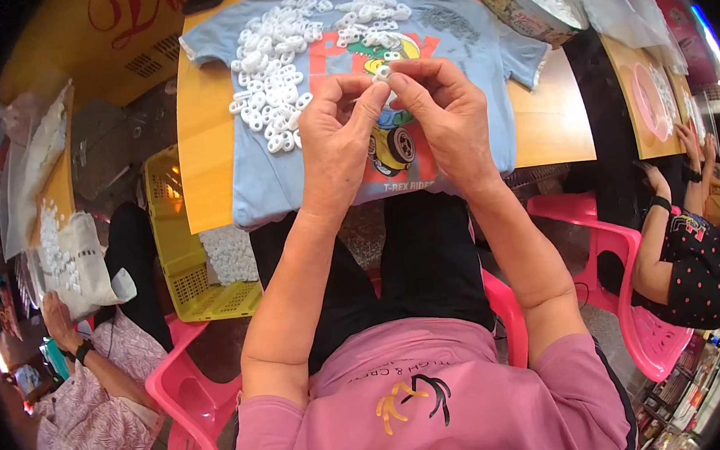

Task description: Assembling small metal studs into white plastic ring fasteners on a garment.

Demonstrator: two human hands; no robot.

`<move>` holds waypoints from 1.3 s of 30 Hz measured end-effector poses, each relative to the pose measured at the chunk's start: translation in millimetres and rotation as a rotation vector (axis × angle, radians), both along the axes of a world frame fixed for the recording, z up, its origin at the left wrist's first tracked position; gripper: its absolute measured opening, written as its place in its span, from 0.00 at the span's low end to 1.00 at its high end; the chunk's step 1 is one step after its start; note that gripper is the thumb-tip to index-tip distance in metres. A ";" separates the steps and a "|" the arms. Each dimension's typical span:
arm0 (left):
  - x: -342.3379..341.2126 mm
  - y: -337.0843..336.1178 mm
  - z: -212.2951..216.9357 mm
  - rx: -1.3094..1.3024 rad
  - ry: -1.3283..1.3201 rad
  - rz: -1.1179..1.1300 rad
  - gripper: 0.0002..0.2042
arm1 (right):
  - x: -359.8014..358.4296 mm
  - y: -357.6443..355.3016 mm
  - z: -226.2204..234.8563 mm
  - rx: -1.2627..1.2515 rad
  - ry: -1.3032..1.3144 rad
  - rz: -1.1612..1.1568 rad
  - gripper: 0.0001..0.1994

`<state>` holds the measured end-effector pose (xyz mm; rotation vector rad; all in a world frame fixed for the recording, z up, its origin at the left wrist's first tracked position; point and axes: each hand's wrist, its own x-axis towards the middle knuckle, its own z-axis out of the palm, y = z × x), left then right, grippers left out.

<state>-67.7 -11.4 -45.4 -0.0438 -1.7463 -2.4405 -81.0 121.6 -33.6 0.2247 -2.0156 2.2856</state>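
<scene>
My left hand [332,134] and my right hand [452,129] meet over the middle of a light blue T-shirt [268,181] spread on the table. Between their thumbs and fingertips they pinch one small white plastic piece [381,73], partly covered by the fingers. A large heap of white oval pieces with holes [271,84] lies on the shirt beyond and left of my left hand. Straight ahead is a smaller group of similar white pieces [370,13]. To its right, tiny dark bits [451,23] are scattered, too small to make out.
A round patterned tub [521,11] with white pieces stands at the table's far right corner. Below left sits a yellow crate [205,301] beside a bag of white pieces [231,256]. Pink chairs [607,244] flank me; people sit at both sides, one person's hand [60,320] at left.
</scene>
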 end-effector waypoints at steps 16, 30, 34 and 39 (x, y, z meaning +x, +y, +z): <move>58.6 -41.2 23.8 0.015 0.279 -0.123 0.22 | 62.2 -40.7 37.1 -0.830 -0.461 0.470 0.29; 108.4 -113.8 22.7 -0.101 0.306 0.114 0.23 | 90.5 -128.5 33.7 -0.841 -0.468 0.674 0.38; 124.3 -137.3 29.8 -0.094 0.252 0.058 0.21 | 88.4 -128.4 37.4 -0.625 -0.371 0.713 0.34; 151.6 -205.5 13.8 -0.183 0.081 0.197 0.15 | 39.5 -70.8 40.1 0.341 0.161 0.504 0.12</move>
